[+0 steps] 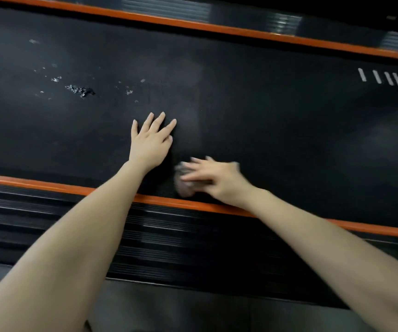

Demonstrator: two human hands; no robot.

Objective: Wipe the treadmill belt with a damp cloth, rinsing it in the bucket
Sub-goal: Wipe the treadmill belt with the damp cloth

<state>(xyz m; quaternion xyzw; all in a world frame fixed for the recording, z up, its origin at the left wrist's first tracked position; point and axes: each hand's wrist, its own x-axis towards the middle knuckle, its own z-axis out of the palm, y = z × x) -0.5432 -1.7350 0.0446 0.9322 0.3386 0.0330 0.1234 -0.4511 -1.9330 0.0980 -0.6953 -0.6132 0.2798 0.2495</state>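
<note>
The black treadmill belt (265, 111) fills the middle of the view. My left hand (151, 142) lies flat on it with fingers spread and straight. Just to its right, near the belt's near edge, my right hand (213, 178) presses a small grey cloth (184, 186) onto the belt; the hand is motion-blurred, its fingers stretched over the cloth. Most of the cloth is hidden under the hand. Water droplets (79, 89) glisten on the belt to the far left. No bucket is in view.
Orange trim strips run along the belt's near edge (49, 185) and far edge (217, 27). A ribbed black side rail (169, 236) lies below the near strip, with grey floor (169, 307) beneath. White dash marks (389, 79) sit at the belt's right.
</note>
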